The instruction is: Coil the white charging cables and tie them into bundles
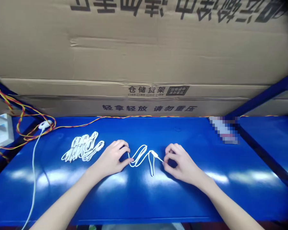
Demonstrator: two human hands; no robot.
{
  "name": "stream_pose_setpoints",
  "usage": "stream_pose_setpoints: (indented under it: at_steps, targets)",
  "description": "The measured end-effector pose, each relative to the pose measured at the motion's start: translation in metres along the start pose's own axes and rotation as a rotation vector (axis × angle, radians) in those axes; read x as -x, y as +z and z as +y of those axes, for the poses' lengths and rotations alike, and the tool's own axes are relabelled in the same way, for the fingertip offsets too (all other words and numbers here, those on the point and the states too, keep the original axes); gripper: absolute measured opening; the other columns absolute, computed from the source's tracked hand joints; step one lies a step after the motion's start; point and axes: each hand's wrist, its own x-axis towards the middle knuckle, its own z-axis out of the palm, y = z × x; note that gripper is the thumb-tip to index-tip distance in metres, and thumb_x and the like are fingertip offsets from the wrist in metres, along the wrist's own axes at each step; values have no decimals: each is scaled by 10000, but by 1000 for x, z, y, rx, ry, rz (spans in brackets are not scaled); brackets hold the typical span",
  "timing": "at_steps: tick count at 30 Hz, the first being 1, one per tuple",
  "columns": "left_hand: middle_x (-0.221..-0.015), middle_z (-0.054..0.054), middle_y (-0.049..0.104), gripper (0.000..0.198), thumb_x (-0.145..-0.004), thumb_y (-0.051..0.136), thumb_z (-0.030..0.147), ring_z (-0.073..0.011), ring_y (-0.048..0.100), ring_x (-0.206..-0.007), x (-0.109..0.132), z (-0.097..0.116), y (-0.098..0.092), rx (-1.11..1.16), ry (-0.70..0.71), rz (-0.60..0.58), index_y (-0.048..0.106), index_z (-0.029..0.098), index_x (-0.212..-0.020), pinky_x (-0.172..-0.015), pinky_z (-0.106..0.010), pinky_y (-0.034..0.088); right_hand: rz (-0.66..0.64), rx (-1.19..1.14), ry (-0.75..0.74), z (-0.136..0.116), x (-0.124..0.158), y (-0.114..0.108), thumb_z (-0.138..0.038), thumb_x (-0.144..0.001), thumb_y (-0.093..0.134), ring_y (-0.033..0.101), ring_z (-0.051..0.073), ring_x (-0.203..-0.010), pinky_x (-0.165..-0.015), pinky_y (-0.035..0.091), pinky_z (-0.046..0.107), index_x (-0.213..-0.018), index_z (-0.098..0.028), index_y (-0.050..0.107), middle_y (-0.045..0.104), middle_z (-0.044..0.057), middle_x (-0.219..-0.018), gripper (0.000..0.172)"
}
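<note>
A loose white cable [137,159] lies in wavy loops on the blue shelf between my two hands. My left hand [115,157] curls at one end of it, thumb and forefinger touching the cable where it passes between them. On the other side, my right hand [179,163] pinches a thin white length of the cable, close to a small white connector piece [154,154]. A narrow loop hangs toward me below that piece. Left of my left hand sits a group of several bundled white cables [80,147], each tied in the middle with a dark band.
A large cardboard box [144,57] with printed characters walls off the back. Red and yellow twisted wires [21,118] tangle at the left, beside a white cord [34,179] and a white device [0,129]. A blurred pale item [224,130] lies at the back right.
</note>
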Motion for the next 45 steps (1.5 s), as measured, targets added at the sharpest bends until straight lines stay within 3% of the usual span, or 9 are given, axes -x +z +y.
stream_pose_setpoints:
  at_steps: [4, 8, 17, 22, 25, 31, 37, 42, 45]
  targets:
    - [-1142, -85, 644, 230, -954, 686, 435, -256, 604, -1033, 4, -16, -15, -40, -28, -30, 656, 217, -1021, -915, -424, 492, 4, -85, 58, 38, 12, -23, -290, -962, 595, 618, 221, -880, -844, 496, 391, -791, -238, 681, 638, 56, -933, 198]
    - [-1200, -93, 616, 132, -975, 629, 350, -271, 588, -1110, 7, -27, -28, -45, -87, -70, 654, 229, -1022, -964, -447, 507, 50, 94, 193, 77, 29, -38, -365, -942, 594, 644, 249, -865, -840, 504, 415, -779, -236, 705, 674, 76, -919, 236]
    - [-1390, -62, 578, 252, -934, 554, 236, -287, 552, -1314, 19, -54, -41, 22, -206, -172, 661, 293, -1155, -1134, -488, 466, 152, 311, 675, 142, 99, -72, -594, -925, 521, 688, 275, -789, -630, 473, 367, -946, -240, 723, 744, 116, -977, 409]
    - [-1444, -53, 579, 319, -890, 540, 192, -295, 550, -1341, 24, -65, -47, 15, -257, -184, 683, 295, -1156, -1148, -489, 460, 170, 429, 915, 164, 133, -91, -633, -894, 484, 700, 373, -868, -652, 475, 440, -988, -251, 717, 754, 151, -1006, 457]
    - [-1490, -33, 559, 363, -886, 506, 180, -279, 532, -1373, 29, -74, -49, 29, -285, -199, 686, 300, -1177, -1167, -472, 446, 194, 467, 954, 177, 158, -100, -654, -896, 449, 694, 404, -862, -660, 482, 493, -992, -268, 714, 745, 164, -1058, 478]
    - [-1468, -67, 597, 385, -864, 510, 186, -301, 546, -1373, 35, -85, -48, 42, -250, -123, 700, 280, -1185, -1119, -510, 491, 297, 418, 833, 204, 203, -115, -830, -829, 480, 666, 353, -691, -628, 470, 548, -808, -312, 680, 727, 218, -952, 556]
    - [-1354, -68, 673, 170, -896, 652, 312, -356, 489, -1419, 18, -58, -46, -75, -129, -45, 746, 280, -1033, -1180, -619, 385, 333, 334, 682, 174, 169, -89, -777, -918, 498, 694, 312, -781, -696, 510, 493, -953, -299, 722, 736, 164, -1016, 530]
    - [-1309, -67, 687, 198, -950, 649, 374, -301, 546, -1352, 7, -29, -33, -65, -34, -33, 737, 267, -1091, -1205, -561, 366, 274, 355, 498, 136, 109, -67, -588, -1009, 512, 684, 260, -804, -692, 509, 404, -1023, -255, 738, 725, 117, -996, 402]
    - [-1235, -64, 704, 198, -962, 653, 400, -285, 579, -1282, 4, -16, -22, -60, -12, 11, 746, 267, -1077, -1163, -524, 399, 373, 437, 350, 101, 71, -61, -519, -1034, 493, 670, 309, -978, -821, 511, 431, -1114, -241, 730, 701, 112, -1035, 374]
